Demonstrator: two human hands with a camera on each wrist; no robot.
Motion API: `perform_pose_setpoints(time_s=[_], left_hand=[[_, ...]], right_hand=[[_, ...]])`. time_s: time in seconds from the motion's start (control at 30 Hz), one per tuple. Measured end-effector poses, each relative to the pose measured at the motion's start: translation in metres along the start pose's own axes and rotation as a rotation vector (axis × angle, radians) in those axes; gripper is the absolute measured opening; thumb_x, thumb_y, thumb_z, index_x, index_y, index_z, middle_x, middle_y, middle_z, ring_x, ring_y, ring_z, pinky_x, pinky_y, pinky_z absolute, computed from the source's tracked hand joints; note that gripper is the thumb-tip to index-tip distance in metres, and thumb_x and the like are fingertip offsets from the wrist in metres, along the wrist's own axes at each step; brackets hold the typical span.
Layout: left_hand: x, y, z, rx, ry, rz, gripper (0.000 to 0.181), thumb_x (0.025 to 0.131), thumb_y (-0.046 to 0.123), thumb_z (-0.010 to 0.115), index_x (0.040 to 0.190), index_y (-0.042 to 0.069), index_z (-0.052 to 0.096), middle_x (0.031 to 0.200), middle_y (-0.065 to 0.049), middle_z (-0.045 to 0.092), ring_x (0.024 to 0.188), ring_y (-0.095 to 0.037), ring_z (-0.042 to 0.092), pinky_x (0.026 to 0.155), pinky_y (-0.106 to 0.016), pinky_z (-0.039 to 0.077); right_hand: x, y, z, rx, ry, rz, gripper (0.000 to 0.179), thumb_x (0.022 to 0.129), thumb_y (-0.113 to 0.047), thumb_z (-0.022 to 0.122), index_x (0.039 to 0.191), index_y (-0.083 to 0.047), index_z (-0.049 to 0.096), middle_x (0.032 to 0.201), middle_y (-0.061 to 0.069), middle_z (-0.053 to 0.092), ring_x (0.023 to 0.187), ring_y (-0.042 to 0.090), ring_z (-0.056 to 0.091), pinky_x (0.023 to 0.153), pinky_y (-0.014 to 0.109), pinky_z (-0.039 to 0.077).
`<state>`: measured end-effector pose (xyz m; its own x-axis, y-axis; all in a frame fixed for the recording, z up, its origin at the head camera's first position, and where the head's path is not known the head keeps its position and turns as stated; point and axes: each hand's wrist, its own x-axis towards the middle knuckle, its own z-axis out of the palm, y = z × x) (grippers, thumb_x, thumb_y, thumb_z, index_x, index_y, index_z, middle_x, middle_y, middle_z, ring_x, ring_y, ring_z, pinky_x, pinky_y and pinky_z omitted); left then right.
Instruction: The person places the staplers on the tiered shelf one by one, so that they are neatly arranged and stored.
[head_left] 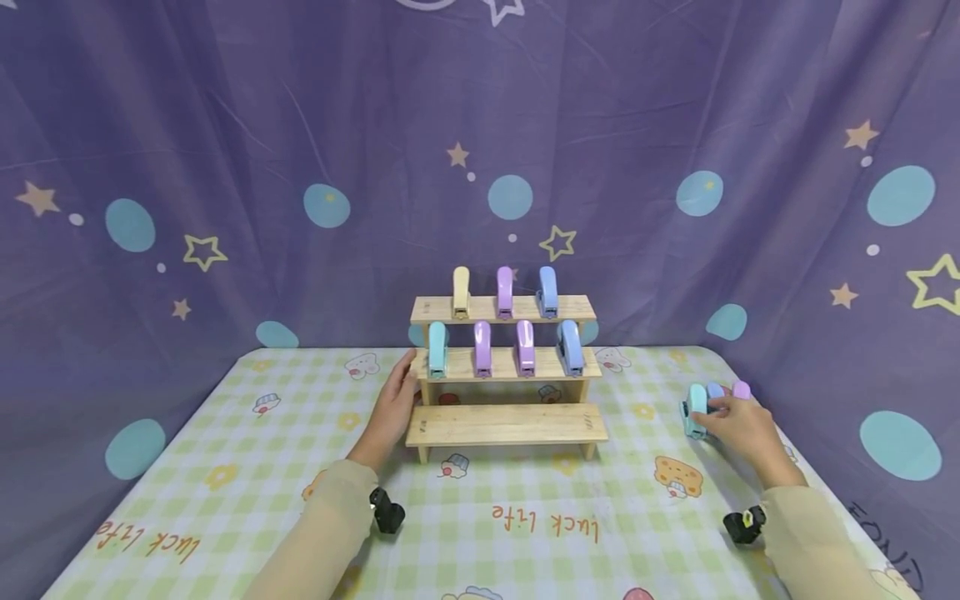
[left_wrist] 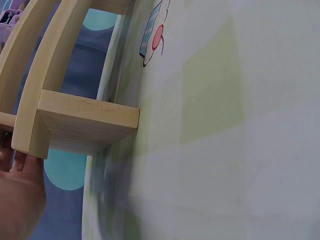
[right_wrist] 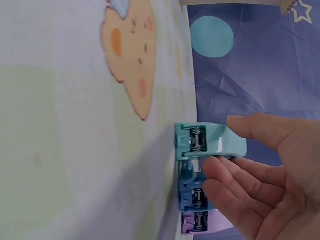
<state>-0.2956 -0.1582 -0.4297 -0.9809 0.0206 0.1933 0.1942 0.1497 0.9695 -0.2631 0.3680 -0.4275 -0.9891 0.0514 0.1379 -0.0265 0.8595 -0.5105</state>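
Observation:
At the right of the table my right hand [head_left: 742, 429] pinches a teal stapler [right_wrist: 217, 140], thumb on one side and fingers on the other. Beyond that one stand a blue stapler [right_wrist: 187, 195] and a purple stapler [head_left: 741, 389], partly hidden by the hand. My left hand [head_left: 393, 400] rests against the left end of a three-step wooden shelf [head_left: 506, 425], fingers extended and their tips partly hidden behind the wood in the left wrist view. The middle step carries a teal stapler [head_left: 437, 348], two purple ones and a blue one [head_left: 571, 347].
On the top step stand a yellow stapler [head_left: 461, 292], a purple stapler [head_left: 505, 292] and a blue stapler [head_left: 548, 292]. A checked tablecloth [head_left: 262, 467] covers the table, and a purple-blue curtain [head_left: 420, 100] hangs behind and beside it.

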Motion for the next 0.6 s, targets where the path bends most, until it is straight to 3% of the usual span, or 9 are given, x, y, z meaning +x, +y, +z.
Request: perform_pose_setpoints(time_s=[0.2, 0.3, 0.5, 0.6], left_hand=[[0.0, -0.002, 0.001, 0.004, -0.001, -0.005, 0.053, 0.112, 0.031, 0.031, 0.162, 0.018, 0.02, 0.164, -0.01, 0.024, 0.144, -0.033, 0.034, 0.117, -0.048, 0.033], [-0.001, -0.002, 0.0, -0.002, 0.001, 0.0, 0.053, 0.112, 0.03, 0.031, 0.162, 0.017, 0.02, 0.164, -0.011, 0.022, 0.145, -0.033, 0.031, 0.117, -0.049, 0.032], [-0.001, -0.002, 0.0, 0.003, 0.003, 0.0, 0.053, 0.112, 0.033, 0.032, 0.161, 0.02, 0.021, 0.164, -0.009, 0.024, 0.144, -0.032, 0.034, 0.116, -0.047, 0.034], [-0.001, -0.002, 0.0, 0.003, 0.006, 0.004, 0.053, 0.111, 0.033, 0.033, 0.162, 0.019, 0.021, 0.164, -0.008, 0.024, 0.144, -0.033, 0.034, 0.115, -0.048, 0.035]], right_hand=[[0.002, 0.0, 0.009, -0.007, -0.018, -0.048, 0.061, 0.092, -0.032, 0.072, 0.12, 0.02, 0.058, 0.094, 0.021, 0.073, 0.098, 0.048, 0.064, 0.084, 0.058, 0.051], [0.003, -0.002, 0.011, 0.002, -0.016, -0.049, 0.059, 0.092, -0.032, 0.072, 0.119, 0.018, 0.059, 0.086, 0.013, 0.075, 0.091, 0.04, 0.068, 0.082, 0.053, 0.053], [0.003, -0.01, 0.011, -0.008, 0.002, -0.057, 0.041, 0.091, -0.031, 0.073, 0.096, 0.009, 0.069, 0.069, 0.002, 0.069, 0.067, 0.021, 0.06, 0.063, 0.037, 0.049], [0.003, -0.011, 0.012, 0.001, -0.028, -0.027, 0.035, 0.092, -0.032, 0.072, 0.089, 0.003, 0.069, 0.064, 0.0, 0.066, 0.061, 0.016, 0.057, 0.059, 0.032, 0.046]])
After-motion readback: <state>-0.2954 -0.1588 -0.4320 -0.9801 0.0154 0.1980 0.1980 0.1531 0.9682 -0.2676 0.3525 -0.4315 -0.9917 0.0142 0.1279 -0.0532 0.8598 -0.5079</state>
